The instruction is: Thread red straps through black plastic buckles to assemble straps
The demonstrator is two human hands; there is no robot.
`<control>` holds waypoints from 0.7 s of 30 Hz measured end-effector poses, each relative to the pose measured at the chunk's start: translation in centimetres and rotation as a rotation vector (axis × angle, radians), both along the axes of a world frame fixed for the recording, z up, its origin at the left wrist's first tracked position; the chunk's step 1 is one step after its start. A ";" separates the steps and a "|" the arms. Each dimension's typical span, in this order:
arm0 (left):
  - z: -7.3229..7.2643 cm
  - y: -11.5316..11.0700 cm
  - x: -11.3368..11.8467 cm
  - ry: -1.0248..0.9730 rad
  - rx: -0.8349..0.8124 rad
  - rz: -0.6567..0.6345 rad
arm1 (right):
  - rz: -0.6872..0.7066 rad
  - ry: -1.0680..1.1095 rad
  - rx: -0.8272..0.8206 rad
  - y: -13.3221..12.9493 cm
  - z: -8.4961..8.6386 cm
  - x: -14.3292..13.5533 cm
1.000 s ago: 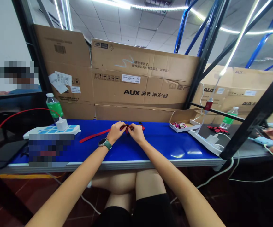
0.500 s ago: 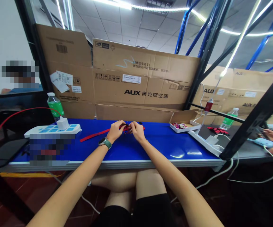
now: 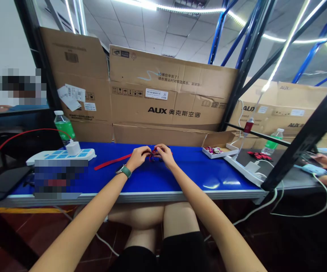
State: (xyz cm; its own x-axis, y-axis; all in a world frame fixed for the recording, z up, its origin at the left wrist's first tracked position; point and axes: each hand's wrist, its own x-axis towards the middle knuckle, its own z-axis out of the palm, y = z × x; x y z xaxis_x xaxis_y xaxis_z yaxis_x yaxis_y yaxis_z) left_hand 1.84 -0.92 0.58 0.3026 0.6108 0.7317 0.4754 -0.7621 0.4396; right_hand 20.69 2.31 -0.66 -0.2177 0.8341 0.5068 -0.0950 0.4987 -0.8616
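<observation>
A flat red strap (image 3: 110,162) lies on the blue tabletop and runs to the right, in under my left hand (image 3: 140,156). That hand wears a watch on a green band, and its fingers are pinched on the strap. Close beside it my right hand (image 3: 165,154) is closed with bent fingers on the strap's other part. Between the fingertips shows a small dark and red piece (image 3: 152,154), too small to make out. A bit of red peeks out past the right hand; the rest is hidden by the fingers.
On the left stand a white power strip (image 3: 89,154) with a charger and a green-labelled bottle (image 3: 64,126). To the right are an open small box (image 3: 217,155) of packets and another power strip (image 3: 244,170). Cardboard (image 3: 169,128) walls the back. People sit on both sides.
My fingers have shifted on the strap, and more of the dark and red piece shows between them. The right hand has turned slightly. The view has moved a little.
</observation>
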 end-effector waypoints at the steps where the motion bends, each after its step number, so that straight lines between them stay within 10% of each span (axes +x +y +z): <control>1: -0.1 0.1 0.0 -0.012 -0.012 -0.010 | 0.021 -0.001 -0.005 -0.1 0.0 -0.1; 15: -2.3 2.1 0.2 -0.471 -0.582 -0.151 | -0.141 0.021 0.066 0.1 -0.7 -0.7; 21: -2.0 2.4 0.1 -0.548 -0.436 -0.103 | -0.197 -0.143 0.240 0.1 -0.5 -0.5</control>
State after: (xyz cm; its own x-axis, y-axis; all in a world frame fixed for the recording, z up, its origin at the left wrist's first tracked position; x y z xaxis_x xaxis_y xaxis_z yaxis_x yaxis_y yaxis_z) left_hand 1.95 1.52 -1.39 0.0324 0.8711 0.4901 0.0336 -0.4910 0.8705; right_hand 20.19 2.38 -1.12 -0.1469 0.7281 0.6695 0.1363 0.6853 -0.7154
